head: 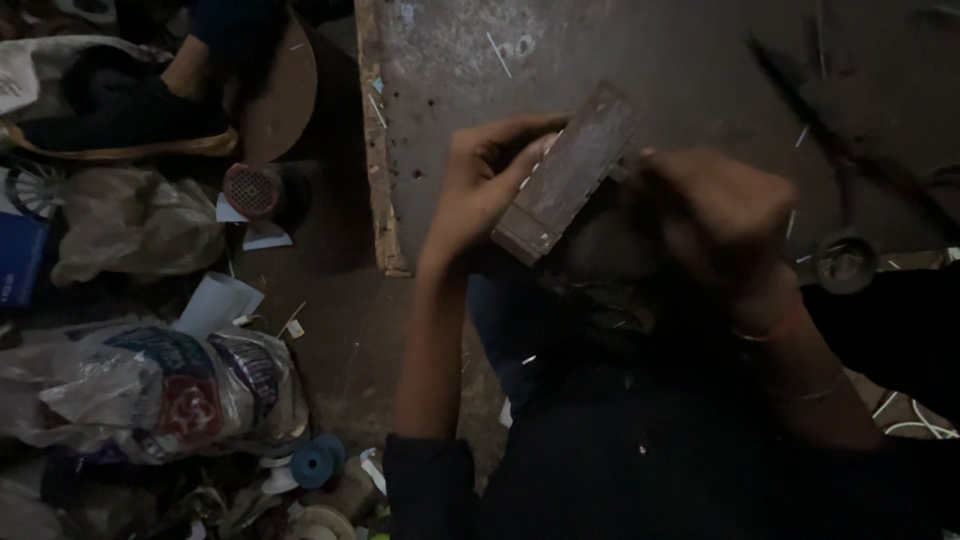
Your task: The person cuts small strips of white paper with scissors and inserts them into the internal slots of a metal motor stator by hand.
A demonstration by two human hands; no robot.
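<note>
My left hand point(483, 185) grips a long, worn brown block point(566, 175) by its left side, holding it tilted above my lap. Blurred, my right hand point(722, 215) is against the block's upper right end with its fingers curled; I cannot tell what it holds. Behind both hands lies a scratched grey metal plate point(620, 50). Thin bangles circle my right wrist.
A printed plastic sack point(160, 390) and other bags are heaped on the floor at left. A small blue wheel point(315, 463) lies near the bottom. A round metal ring point(845, 262) sits at right, and a round brown disc point(275, 95) at upper left.
</note>
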